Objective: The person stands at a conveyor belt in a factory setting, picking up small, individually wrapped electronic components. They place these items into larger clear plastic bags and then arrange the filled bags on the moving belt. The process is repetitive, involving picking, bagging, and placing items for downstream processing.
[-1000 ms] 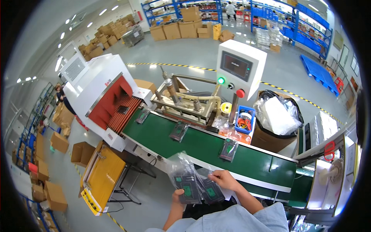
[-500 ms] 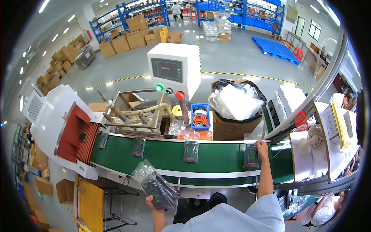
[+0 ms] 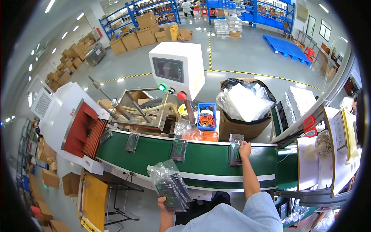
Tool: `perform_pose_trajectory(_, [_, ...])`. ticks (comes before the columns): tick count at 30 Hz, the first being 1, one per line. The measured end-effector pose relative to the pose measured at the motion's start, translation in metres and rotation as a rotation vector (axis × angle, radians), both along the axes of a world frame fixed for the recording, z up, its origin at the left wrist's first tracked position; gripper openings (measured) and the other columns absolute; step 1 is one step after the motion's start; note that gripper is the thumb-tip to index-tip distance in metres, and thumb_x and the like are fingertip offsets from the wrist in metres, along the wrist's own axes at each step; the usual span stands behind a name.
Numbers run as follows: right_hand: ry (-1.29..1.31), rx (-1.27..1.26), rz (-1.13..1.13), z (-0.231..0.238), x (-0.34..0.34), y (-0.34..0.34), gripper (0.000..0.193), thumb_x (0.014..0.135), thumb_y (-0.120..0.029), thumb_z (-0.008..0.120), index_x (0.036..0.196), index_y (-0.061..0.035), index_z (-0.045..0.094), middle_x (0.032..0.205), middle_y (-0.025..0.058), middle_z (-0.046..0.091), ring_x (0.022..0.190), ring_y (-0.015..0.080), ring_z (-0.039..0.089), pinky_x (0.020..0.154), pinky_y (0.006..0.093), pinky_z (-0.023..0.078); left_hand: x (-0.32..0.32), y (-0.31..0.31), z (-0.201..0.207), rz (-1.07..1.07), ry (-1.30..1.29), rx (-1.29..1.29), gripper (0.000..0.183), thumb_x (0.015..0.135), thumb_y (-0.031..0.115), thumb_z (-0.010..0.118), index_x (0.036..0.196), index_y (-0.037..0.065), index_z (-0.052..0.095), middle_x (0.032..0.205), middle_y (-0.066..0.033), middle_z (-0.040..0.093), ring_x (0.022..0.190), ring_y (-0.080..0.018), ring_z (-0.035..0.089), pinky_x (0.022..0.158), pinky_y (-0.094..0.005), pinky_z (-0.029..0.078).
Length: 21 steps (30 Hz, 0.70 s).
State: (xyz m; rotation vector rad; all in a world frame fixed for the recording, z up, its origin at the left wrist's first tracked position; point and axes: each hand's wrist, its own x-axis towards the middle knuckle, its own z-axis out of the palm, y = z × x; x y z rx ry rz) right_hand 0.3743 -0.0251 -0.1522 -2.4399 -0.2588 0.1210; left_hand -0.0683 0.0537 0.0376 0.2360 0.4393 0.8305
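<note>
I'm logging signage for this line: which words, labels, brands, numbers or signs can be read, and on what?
White placard at right: dark characters, deliberately not copied.
Control screen: too blurred to read.
White machine: small red marking, too small to read.
Bagged packs in the left hand: print too small to read.

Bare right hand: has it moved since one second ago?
Yes: the bare right hand moved forward, from about the white near-side rail to beyond it, over the green conveyor belt.

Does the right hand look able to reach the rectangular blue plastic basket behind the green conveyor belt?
Probably yes: nothing visible blocks the way from the right hand, touching a clear plastic pouch, to the basket.
</note>
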Motion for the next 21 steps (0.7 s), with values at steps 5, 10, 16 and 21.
perform_pose_trajectory(5, [-0.090, 0.242, 0.186, 0.069, -0.060, 0.029, 0.035, 0.083, -0.031, 0.057, 0.101, -0.0008, 0.058, 0.085, 0.0153, 0.054, 0.085, 0.0329, 0.054, 0.072, 0.0403, 0.044, -0.007, -0.007, -0.007, -0.030, 0.090, 0.006, 0.054, 0.064, 0.019, 0.056, 0.111, -0.006, 0.050, 0.103, -0.0201, 0.059, 0.090, -0.0322, 0.061, 0.079, -0.0419, 0.051])
perform_pose_trajectory(10, [0.649, 0.607, 0.914, 0.181, -0.168, 0.037, 0.033, 0.084, -0.025, 0.059, 0.104, 0.0011, 0.058, 0.085, 0.0096, 0.059, 0.077, 0.0194, 0.055, 0.068, 0.0308, 0.045, -0.019, -0.004, -0.030, -0.205, 0.073, -0.021, 0.056, 0.065, 0.019, 0.056, 0.114, -0.007, 0.049, 0.105, -0.0205, 0.059, 0.092, -0.0315, 0.061, 0.081, -0.0418, 0.050])
perform_pose_trajectory(16, [0.774, 0.533, 1.122, 0.232, -0.221, 0.033, 0.029, 0.085, -0.019, 0.060, 0.103, 0.0034, 0.060, 0.082, 0.0038, 0.062, 0.071, 0.0080, 0.055, 0.064, 0.0225, 0.046, -0.027, -0.017, -0.002, -0.372, 0.160, 0.030, 0.061, 0.068, 0.021, 0.057, 0.120, -0.006, 0.041, 0.109, -0.0206, 0.056, 0.095, -0.0311, 0.060, 0.083, -0.0414, 0.049])
perform_pose_trajectory(21, [0.765, 0.578, 1.117, 0.230, -0.250, 0.023, 0.024, 0.086, -0.016, 0.058, 0.098, 0.0049, 0.061, 0.082, 0.0032, 0.061, 0.073, 0.0067, 0.053, 0.066, 0.0220, 0.045, -0.047, -0.034, 0.007, -0.326, 0.163, 0.104, 0.065, 0.068, 0.019, 0.058, 0.125, -0.004, 0.036, 0.113, -0.0187, 0.054, 0.099, -0.0293, 0.058, 0.084, -0.0406, 0.049])
